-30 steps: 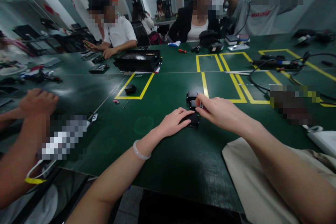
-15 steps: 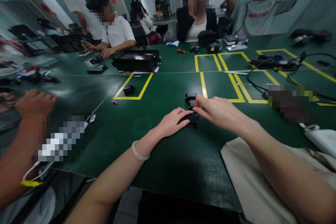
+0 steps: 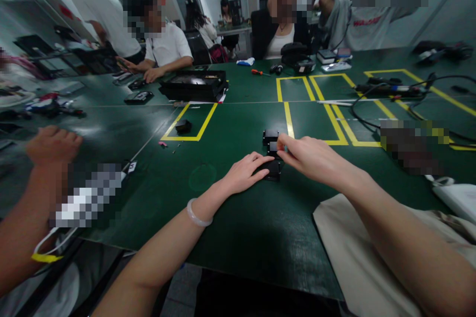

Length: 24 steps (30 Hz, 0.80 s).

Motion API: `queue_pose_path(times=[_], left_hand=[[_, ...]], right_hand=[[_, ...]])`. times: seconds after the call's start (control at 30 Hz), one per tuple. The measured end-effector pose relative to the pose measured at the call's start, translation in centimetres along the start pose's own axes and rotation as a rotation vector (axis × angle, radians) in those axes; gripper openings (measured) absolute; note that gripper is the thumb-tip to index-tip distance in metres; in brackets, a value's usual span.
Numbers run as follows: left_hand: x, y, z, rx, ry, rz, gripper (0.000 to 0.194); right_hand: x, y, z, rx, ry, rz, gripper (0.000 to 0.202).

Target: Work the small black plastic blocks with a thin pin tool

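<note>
A black assembly of box-like blocks (image 3: 273, 171), which look like small motors, lies on the green table in front of me. My left hand (image 3: 247, 172) rests on its near block from the left, thumb and fingers closed around the block's side. At the right side of the middle block (image 3: 272, 149), the thumb and fingertips of my right hand (image 3: 307, 156) are pinched together. Whatever lies between those fingertips is too small or hidden to make out. The far block (image 3: 270, 136) shows free of both hands.
A separate black block (image 3: 183, 126) sits inside yellow tape at the left, near tiny loose pieces. Beyond it stands a black tray (image 3: 193, 85). A screwdriver (image 3: 257, 72) lies farther back. Cables (image 3: 357, 109) and a beige cloth (image 3: 345, 237) are at the right. A co-worker's fist (image 3: 54, 146) is at the left.
Both my hands stay in nearly the same place on the black assembly. The standing person at the back left has shifted slightly.
</note>
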<state>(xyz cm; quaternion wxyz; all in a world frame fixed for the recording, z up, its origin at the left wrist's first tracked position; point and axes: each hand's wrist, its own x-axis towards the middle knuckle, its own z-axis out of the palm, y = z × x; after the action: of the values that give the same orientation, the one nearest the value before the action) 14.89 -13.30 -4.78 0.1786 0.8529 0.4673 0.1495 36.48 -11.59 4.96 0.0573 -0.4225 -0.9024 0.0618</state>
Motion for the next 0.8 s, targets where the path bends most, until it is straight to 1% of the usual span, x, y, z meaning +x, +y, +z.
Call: queue_pose_path(times=[0.13,0.27,0.43,0.8], left_hand=[[0.01,0.04,-0.01,-0.002,0.001,-0.006,0.042],[0.01,0.01,0.04,-0.001,0.006,-0.004,0.041],[0.0,-0.18,0.21,-0.006,0.01,0.004,0.041],[-0.05,-0.06,0.25,-0.002,0.005,-0.012,0.041]], right_hand=[[-0.07,-0.01,-0.03,0.05,0.004,-0.039,0.018],[0.01,0.0,0.11,0.024,0.025,-0.021,0.019],[0.09,0.1,0.31,-0.025,0.008,-0.006,0.02],[0.04,-0.08,0.42,0.029,0.024,-0.019,0.018]])
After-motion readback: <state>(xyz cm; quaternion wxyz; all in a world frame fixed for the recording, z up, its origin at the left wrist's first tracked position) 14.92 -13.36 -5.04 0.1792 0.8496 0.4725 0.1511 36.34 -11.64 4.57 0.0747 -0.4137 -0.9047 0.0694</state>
